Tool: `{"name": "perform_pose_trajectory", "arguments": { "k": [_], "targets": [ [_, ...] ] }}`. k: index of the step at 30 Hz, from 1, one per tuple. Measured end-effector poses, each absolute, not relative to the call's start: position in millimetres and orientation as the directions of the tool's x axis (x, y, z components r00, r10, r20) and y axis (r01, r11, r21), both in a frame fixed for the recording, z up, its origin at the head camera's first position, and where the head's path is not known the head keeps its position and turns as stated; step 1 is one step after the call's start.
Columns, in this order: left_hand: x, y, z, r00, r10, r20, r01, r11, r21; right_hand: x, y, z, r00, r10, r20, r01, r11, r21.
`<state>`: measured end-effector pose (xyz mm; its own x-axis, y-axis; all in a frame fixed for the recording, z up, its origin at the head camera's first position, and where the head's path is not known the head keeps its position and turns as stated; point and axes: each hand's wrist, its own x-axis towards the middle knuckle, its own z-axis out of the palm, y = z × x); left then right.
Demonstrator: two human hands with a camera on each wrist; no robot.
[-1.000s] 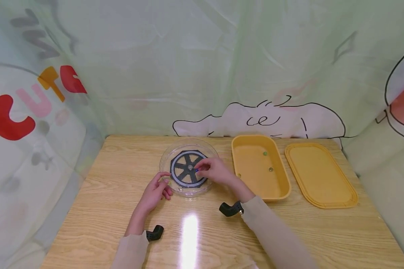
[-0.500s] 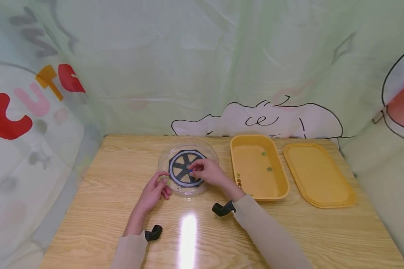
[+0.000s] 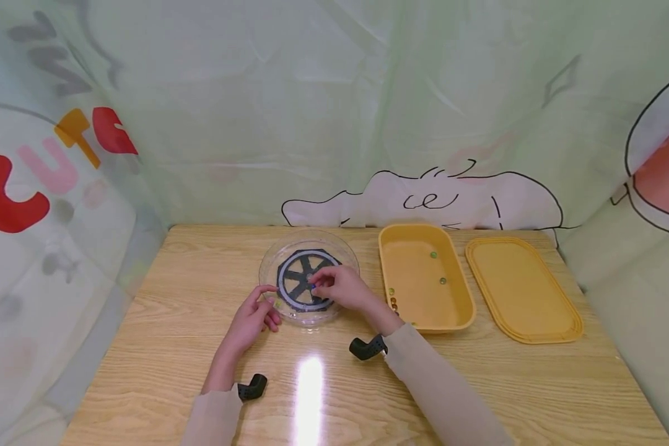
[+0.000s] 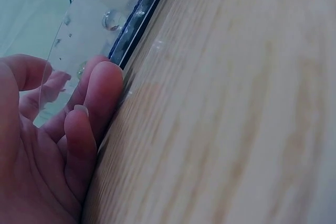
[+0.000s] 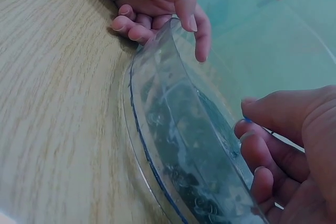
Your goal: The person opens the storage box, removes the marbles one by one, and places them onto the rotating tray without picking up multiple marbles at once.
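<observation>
My right hand [image 3: 342, 287] hovers over a clear round dish [image 3: 350, 248], pinching a small blue marble [image 5: 248, 120] between thumb and fingertips. In the head view the marble overlaps the dish's centre. Inside the dish lies a black spoked wheel shape with a pale ring [image 3: 281, 282]. A yellowish-green marble [image 3: 277, 304] sits near the dish's left rim, and a clear marble [image 4: 111, 20] shows through the wall in the left wrist view. My left hand [image 3: 251, 319] holds that rim, thumb and index finger reaching over it, the other fingers curled outside against the table.
Right of the dish stands a yellow tray [image 3: 468, 300] with several green and amber marbles [image 3: 393, 301], some along its left wall. Farther right a yellow lid [image 3: 526, 291] lies flat. A printed curtain [image 3: 228, 124] hangs behind the wooden table [image 3: 212, 260].
My right hand has moved left with the blue marble, toward the dish's centre. More amber marbles along the tray's left side now show. My left hand stays at the rim.
</observation>
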<state>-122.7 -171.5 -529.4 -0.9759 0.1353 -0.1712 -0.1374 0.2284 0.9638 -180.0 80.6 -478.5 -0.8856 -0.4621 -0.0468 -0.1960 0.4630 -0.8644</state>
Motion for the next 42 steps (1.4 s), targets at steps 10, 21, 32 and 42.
{"name": "perform_pose_trajectory", "arguments": {
  "k": [10, 21, 32, 42],
  "targets": [
    [-121.8, -171.1, -528.6, -0.976, 0.132, -0.173, -0.141, 0.221, 0.965, -178.9, 79.9, -478.5, -0.896, -0.438, -0.068, -0.157, 0.455, -0.876],
    [-122.3, -170.7, -529.5, -0.975, 0.134, -0.176, -0.146, 0.21, 0.967, -179.6, 82.0, -477.4, -0.905, -0.42, -0.075, -0.126, 0.432, -0.893],
    [-114.0, -164.7, -495.4, -0.967, 0.148, -0.208, -0.174, 0.216, 0.961, -183.5, 88.3, -468.1, -0.909, -0.412, -0.067, -0.105, 0.382, -0.918],
    [-111.5, -164.3, -489.5, -0.968, 0.154, -0.2, -0.165, 0.218, 0.962, -187.3, 109.2, -447.2, -0.933, -0.359, -0.029, -0.127, 0.403, -0.906]
  ]
}}
